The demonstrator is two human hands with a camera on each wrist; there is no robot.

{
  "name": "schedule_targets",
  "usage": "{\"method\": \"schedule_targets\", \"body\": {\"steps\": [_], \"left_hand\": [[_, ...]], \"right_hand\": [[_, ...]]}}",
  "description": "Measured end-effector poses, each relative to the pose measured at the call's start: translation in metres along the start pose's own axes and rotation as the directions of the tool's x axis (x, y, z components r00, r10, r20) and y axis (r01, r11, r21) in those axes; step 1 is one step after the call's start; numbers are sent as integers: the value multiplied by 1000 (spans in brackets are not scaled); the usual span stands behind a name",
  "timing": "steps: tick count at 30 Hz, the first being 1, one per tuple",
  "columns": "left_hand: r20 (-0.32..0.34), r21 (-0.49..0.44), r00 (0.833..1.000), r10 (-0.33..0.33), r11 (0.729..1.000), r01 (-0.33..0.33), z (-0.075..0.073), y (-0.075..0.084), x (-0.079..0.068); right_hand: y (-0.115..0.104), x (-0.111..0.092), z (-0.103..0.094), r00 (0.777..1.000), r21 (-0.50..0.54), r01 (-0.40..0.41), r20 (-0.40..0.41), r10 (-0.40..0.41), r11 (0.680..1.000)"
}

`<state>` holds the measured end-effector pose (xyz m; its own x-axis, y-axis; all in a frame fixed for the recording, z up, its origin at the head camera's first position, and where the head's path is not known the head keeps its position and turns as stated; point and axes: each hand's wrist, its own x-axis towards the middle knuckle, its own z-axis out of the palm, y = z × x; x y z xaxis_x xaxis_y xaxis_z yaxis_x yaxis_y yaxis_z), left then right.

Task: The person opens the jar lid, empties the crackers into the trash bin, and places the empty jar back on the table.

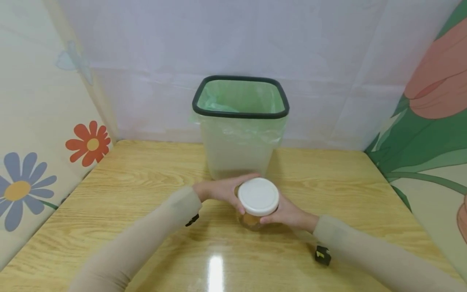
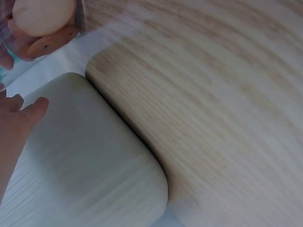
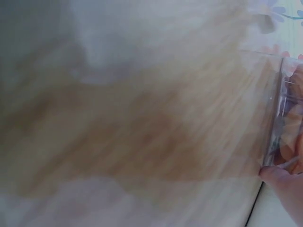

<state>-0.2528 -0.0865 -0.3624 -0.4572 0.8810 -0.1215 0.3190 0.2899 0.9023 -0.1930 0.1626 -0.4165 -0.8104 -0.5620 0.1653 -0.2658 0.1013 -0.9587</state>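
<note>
A clear jar [image 1: 251, 220] with a white round lid [image 1: 258, 195] is between my two hands, in front of a waste bin. Orange-brown pieces [image 2: 52, 42] show through its wall in the left wrist view. My left hand [image 1: 222, 190] holds it from the left, thumb at the near side under the lid's edge and a finger stretched behind the lid. From the right, my right hand [image 1: 288, 213] grips the jar with its thumb across the near side. In the right wrist view the thumb [image 3: 277, 177] presses at the jar's edge.
The pale waste bin [image 1: 237, 150], with a black rim and a green bag liner [image 1: 248, 95], stands at the back of the wooden table [image 1: 153, 170]. A white cloth [image 1: 153, 48] hangs behind it. Flower-patterned panels [image 1: 36, 121] border both sides.
</note>
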Motion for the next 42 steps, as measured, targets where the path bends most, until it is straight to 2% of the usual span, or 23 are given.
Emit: {"method": "schedule_targets", "body": {"steps": [7, 13, 15, 20, 32, 42], "left_hand": [[-47, -2, 998, 44, 999, -44, 6, -1, -3], [-60, -19, 993, 98, 995, -99, 11, -2, -4], [-65, -22, 994, 92, 995, -94, 11, -2, -4], [-96, -11, 995, 27, 1000, -28, 13, -4, -6], [-169, 0, 985, -28, 1000, 28, 23, 1, -12], [-212, 36, 977, -31, 999, 39, 29, 3, -14]], "right_hand": [[0, 0, 0, 1000, -9, -6, -15, 6, 1000], [-1, -1, 0, 1000, 7, -20, -17, 20, 1000], [-1, -1, 0, 1000, 8, -20, -19, 20, 1000], [-1, 0, 0, 1000, 19, -5, -13, 6, 1000], [0, 0, -1, 1000, 5, -9, -9, 9, 1000], [0, 0, -1, 1000, 11, -14, -3, 14, 1000]]}}
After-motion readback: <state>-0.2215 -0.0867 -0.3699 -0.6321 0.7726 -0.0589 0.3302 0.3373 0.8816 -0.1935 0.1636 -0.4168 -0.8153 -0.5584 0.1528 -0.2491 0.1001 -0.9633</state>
